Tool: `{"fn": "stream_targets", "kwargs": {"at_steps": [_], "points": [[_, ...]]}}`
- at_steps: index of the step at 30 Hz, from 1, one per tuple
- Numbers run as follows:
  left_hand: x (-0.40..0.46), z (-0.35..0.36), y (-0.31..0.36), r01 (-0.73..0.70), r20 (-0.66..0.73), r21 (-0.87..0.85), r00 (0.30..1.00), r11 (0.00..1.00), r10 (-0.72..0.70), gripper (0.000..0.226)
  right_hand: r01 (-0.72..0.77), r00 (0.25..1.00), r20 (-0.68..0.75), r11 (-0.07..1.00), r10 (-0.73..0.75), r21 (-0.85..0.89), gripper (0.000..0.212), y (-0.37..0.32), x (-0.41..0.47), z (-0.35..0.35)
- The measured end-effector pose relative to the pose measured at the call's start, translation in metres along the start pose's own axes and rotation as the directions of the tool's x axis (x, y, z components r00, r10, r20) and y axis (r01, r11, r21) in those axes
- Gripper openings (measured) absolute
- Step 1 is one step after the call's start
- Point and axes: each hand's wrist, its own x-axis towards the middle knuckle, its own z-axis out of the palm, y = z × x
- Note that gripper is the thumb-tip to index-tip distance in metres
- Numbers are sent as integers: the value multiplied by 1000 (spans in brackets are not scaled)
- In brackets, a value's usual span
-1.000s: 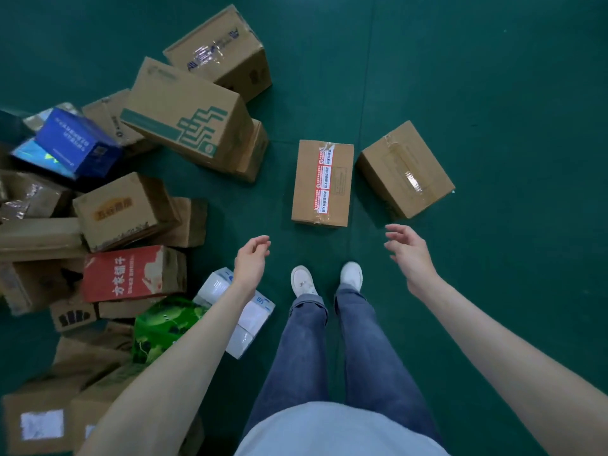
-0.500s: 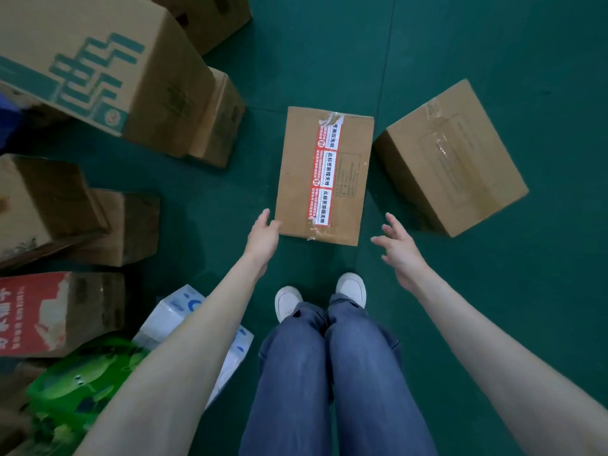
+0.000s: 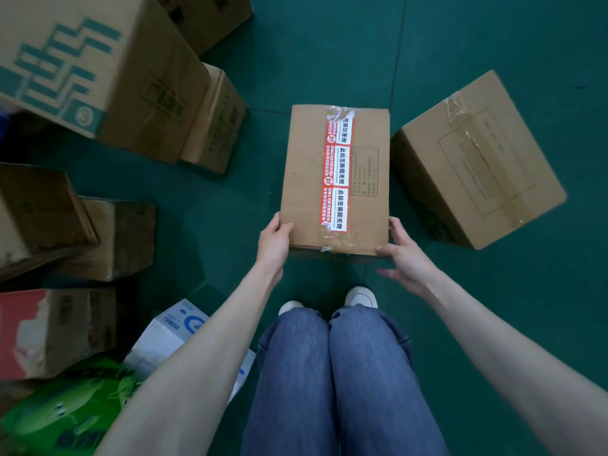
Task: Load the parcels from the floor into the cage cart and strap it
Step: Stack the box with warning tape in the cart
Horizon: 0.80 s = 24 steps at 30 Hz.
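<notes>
One brown parcel (image 3: pixel 309 182) with a red and white seal strip (image 3: pixel 337 174) lies on the green floor (image 3: pixel 329 54), just beyond the person's two white shoes (image 3: pixel 360 297). Its near corners sit between the two hands. The left hand (image 3: pixel 273 245) grips the near left corner, thumb on top. The right hand (image 3: pixel 406 255) holds the near right corner, thumb along the near edge, fingers up the side. Just right of it sits one plain carton (image 3: pixel 477 159). To the left, at least eight other parcels crowd together, among them a large box with teal print (image 3: pixel 88 67), a red-faced box (image 3: pixel 56 330), a white and blue pack (image 3: pixel 171 334) and a green bag (image 3: pixel 65 413).
</notes>
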Motion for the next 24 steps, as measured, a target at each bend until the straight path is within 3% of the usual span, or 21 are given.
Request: {"fn": "stream_targets", "kwargs": {"at_steps": [5,14,24], "points": [[-104,-17,36,-33,-7,-51,999,998,33,48,45,999,-5,996,-45,75,56,-38,-111,5],[-347,-78,116,-95,-43,-81,995,992,92,47,180,982,50,983,-181,16,52,-103,-348,27],[-463,-98,84,-111,-202,-279,978,954,55,41,193,969,191,966,-159,-174,51,-120,-426,42]]}}
